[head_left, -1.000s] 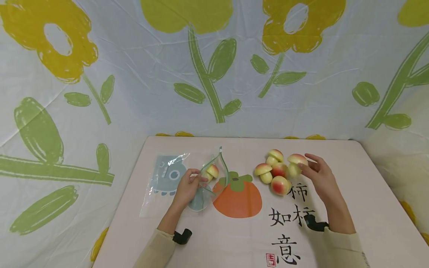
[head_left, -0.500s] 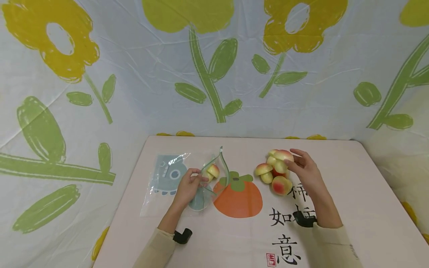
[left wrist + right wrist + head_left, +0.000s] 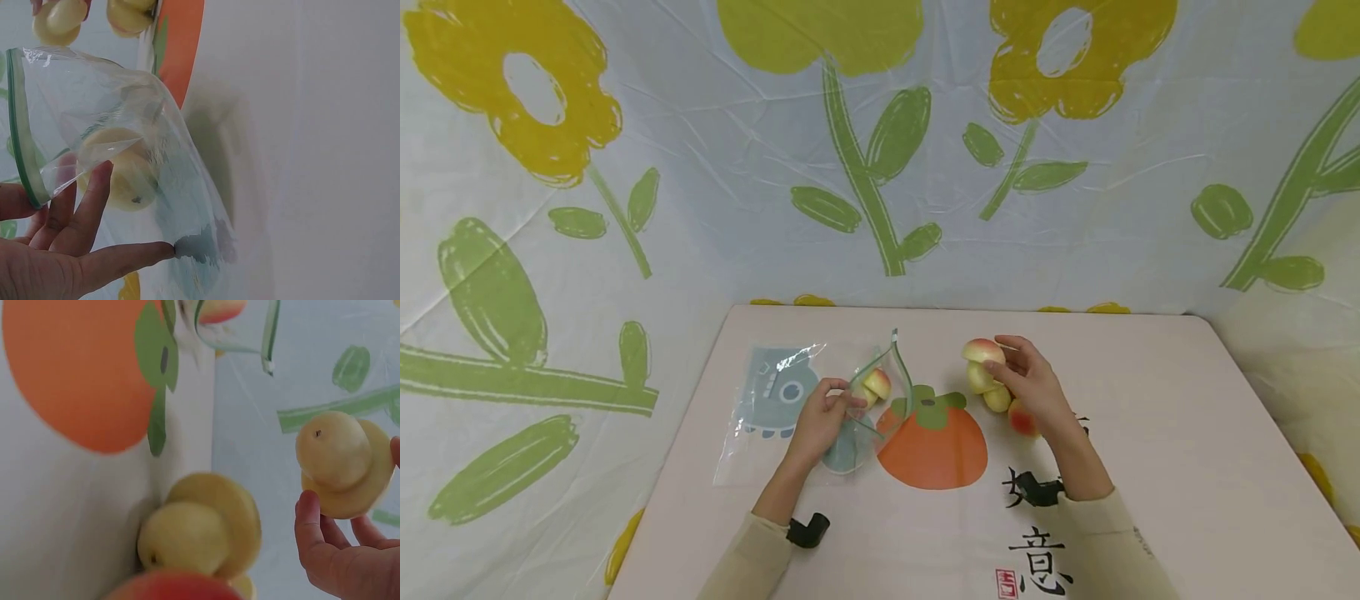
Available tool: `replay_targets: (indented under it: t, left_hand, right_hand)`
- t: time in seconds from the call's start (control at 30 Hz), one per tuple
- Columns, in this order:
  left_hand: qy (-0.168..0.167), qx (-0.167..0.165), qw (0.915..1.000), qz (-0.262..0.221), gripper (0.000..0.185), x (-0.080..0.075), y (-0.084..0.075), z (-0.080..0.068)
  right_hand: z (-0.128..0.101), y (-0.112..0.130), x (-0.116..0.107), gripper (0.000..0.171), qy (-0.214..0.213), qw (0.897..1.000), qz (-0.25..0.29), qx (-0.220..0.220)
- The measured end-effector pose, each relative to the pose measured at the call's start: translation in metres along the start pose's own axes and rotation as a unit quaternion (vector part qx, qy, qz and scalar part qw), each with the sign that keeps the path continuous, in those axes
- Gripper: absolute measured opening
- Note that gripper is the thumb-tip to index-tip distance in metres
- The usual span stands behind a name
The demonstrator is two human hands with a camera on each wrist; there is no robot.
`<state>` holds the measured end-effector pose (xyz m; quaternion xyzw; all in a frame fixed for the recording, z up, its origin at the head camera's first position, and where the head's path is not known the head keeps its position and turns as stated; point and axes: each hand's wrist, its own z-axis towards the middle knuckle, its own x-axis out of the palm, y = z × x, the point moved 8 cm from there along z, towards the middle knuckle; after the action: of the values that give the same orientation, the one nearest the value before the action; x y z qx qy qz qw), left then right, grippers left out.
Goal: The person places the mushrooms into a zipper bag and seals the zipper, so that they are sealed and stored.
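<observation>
My left hand (image 3: 817,421) holds a clear zip bag (image 3: 69,81) near its mouth, which gapes toward the right with a green zip strip (image 3: 907,375) along it. Inside the bag lies one toy mushroom (image 3: 876,385), pale yellow with a red-tinged cap. Between the thumb and fingers of my right hand (image 3: 1037,392) is another mushroom (image 3: 981,362), cap up, held above the table. Below it are more mushrooms, one pale-stemmed (image 3: 997,400) and one showing a red cap (image 3: 1022,418); my right hand hides the rest of that group.
The pale table mat (image 3: 1150,400) carries a printed persimmon (image 3: 932,450), a blue printed figure (image 3: 767,383) partly under the bag, and black characters (image 3: 1037,558). A floral cloth (image 3: 737,167) rises behind the table and at both sides.
My right hand has moved left with its mushroom, from the right of the group across to its left side. My left hand and the bag have stayed in place.
</observation>
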<state>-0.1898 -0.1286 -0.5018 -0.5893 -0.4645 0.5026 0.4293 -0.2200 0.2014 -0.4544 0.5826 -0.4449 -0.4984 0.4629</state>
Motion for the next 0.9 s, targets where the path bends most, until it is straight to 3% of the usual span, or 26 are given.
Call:
replay_targets:
  t: [0.37, 0.8, 0.9]
  left_hand:
    - [-0.005, -0.001, 1.0, 0.006, 0.023, -0.001, 0.002, 0.002]
    - [-0.001, 0.002, 1.0, -0.006, 0.023, -0.001, 0.003, 0.002]
    - [0.004, 0.005, 1.0, -0.005, 0.022, -0.001, -0.007, -0.003]
  right_hand:
    - [0.012, -0.003, 0.045, 0.06, 0.026, 0.999, 0.043, -0.006]
    - [0.021, -0.012, 0.095, 0.059, 0.051, 0.998, 0.047, 0.008]
    - [0.021, -0.016, 0.103, 0.057, 0.051, 0.997, 0.049, 0.01]
